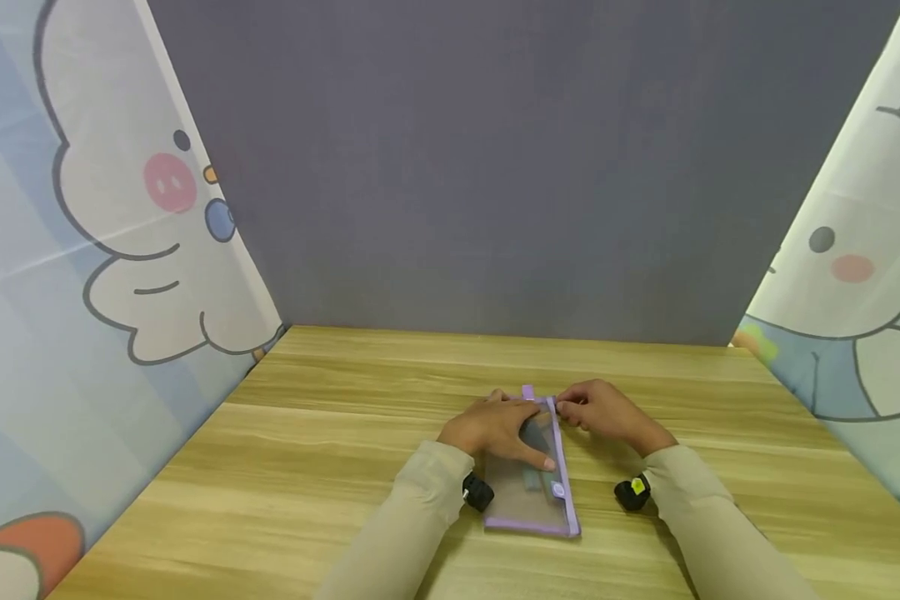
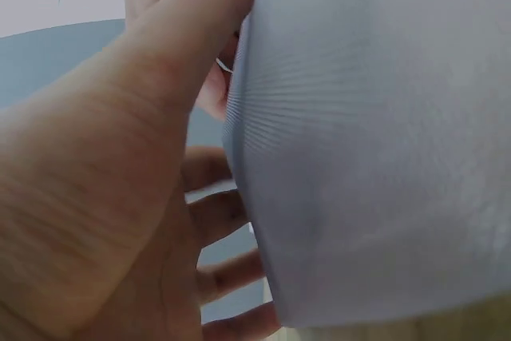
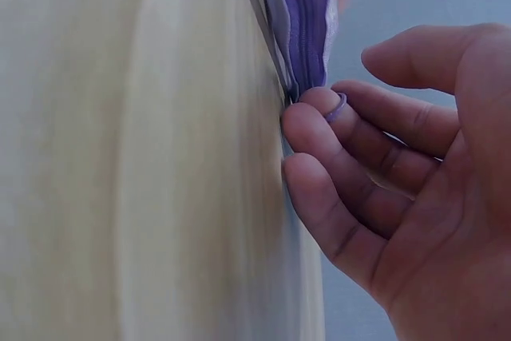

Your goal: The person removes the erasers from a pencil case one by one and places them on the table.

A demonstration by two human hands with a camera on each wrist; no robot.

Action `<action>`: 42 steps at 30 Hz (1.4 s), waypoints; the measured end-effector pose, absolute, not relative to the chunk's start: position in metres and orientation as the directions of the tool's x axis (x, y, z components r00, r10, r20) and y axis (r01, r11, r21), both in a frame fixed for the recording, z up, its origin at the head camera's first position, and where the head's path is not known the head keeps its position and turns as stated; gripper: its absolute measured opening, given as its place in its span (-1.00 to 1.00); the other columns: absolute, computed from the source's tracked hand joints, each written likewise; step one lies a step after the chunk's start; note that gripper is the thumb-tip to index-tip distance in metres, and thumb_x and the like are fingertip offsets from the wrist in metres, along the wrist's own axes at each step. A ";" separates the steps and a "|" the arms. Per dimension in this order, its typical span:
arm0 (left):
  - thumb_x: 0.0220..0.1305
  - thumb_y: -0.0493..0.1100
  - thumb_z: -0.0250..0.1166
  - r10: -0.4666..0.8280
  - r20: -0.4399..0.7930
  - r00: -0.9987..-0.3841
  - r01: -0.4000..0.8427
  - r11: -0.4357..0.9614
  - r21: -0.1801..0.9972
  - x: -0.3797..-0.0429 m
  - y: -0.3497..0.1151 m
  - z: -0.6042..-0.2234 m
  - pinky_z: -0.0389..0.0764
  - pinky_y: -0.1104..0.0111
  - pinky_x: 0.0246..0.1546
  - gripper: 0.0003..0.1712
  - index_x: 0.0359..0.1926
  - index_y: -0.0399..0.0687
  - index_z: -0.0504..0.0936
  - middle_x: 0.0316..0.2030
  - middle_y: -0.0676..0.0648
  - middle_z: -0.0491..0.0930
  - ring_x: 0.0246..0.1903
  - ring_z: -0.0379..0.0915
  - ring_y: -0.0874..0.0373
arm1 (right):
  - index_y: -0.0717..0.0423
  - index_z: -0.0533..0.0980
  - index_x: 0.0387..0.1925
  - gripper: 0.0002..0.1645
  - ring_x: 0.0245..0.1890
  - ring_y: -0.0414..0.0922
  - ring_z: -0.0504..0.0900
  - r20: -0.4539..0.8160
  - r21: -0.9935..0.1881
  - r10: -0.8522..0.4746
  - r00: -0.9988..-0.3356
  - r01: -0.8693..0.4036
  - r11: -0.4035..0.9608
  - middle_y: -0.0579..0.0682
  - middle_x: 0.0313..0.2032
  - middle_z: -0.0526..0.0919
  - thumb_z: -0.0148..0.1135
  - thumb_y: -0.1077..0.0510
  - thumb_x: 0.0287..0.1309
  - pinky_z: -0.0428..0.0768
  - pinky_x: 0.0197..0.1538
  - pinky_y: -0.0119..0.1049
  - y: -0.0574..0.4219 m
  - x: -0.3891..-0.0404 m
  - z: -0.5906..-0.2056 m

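A see-through zipper pouch point(image 1: 510, 504) with purple edging lies flat on the wooden table, a dark thing and small pale pieces showing through it. My left hand point(image 1: 498, 429) rests across its upper part with fingers spread; in the left wrist view the pouch's bulging side point(image 2: 383, 157) covers part of them. At the top right corner, the curled fingers of my right hand point(image 1: 600, 408) hold the zipper end point(image 3: 307, 21), and a small purple loop point(image 3: 339, 108) shows by a fingertip. The zipper slider point(image 1: 558, 490) sits low on the right edge, away from both hands.
A purple tab point(image 1: 527, 392) sticks out from the pouch's top edge. The wood-grain table point(image 1: 307, 433) reaches to a grey panel point(image 1: 510, 167) at the back. Cartoon-print cloths point(image 1: 120, 275) hang on both sides.
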State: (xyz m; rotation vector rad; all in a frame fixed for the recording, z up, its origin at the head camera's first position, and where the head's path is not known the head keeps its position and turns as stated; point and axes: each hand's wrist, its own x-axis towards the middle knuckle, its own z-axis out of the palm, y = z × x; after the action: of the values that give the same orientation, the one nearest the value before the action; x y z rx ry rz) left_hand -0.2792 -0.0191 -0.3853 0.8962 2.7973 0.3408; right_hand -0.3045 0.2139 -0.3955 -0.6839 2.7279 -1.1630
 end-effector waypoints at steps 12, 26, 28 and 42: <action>-0.06 0.66 0.26 0.615 -0.126 -0.778 0.553 0.767 0.326 -0.278 -0.018 -0.384 0.25 -0.01 0.33 0.17 0.54 0.41 0.17 0.40 0.24 0.30 0.43 0.12 0.04 | 0.27 0.65 -0.01 -0.71 -0.46 -0.16 0.54 0.074 -0.700 -0.438 -0.896 -0.359 0.618 -0.04 -0.37 0.67 0.17 0.17 0.39 0.54 -0.43 -0.28 0.212 -0.305 -0.395; -0.12 0.60 0.37 0.591 -0.158 -0.791 0.533 0.793 0.294 -0.275 -0.011 -0.378 0.34 0.15 0.27 0.07 0.40 0.32 0.37 0.37 0.28 0.32 0.34 0.20 0.11 | 0.29 0.66 -0.03 -0.72 -0.43 -0.15 0.55 0.056 -0.696 -0.432 -0.900 -0.345 0.630 -0.04 -0.37 0.68 0.17 0.20 0.39 0.54 -0.38 -0.27 0.210 -0.304 -0.392; -0.13 0.60 0.38 0.586 -0.161 -0.795 0.535 0.800 0.269 -0.276 -0.011 -0.375 0.39 0.17 0.22 0.07 0.39 0.33 0.37 0.36 0.29 0.33 0.27 0.23 0.13 | 0.28 0.66 -0.04 -0.73 -0.43 -0.14 0.55 0.058 -0.697 -0.433 -0.899 -0.347 0.627 -0.03 -0.38 0.68 0.18 0.20 0.38 0.54 -0.38 -0.27 0.209 -0.304 -0.390; -0.11 0.66 0.29 0.565 -0.167 -0.808 0.538 0.823 0.181 -0.272 -0.010 -0.375 0.29 0.12 0.32 0.24 0.55 0.31 0.16 0.47 0.23 0.18 0.38 0.15 0.06 | 0.29 0.67 -0.05 -0.71 -0.41 -0.14 0.58 0.096 -0.692 -0.465 -0.880 -0.395 0.604 -0.04 -0.37 0.71 0.24 0.15 0.36 0.55 -0.37 -0.29 0.208 -0.295 -0.384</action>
State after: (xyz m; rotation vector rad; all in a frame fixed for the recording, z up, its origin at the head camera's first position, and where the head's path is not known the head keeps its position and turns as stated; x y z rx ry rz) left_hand -0.2717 -0.0095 -0.3748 0.8554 2.7930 0.1846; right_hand -0.2949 0.2083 -0.3842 -0.7329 2.7294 -1.1426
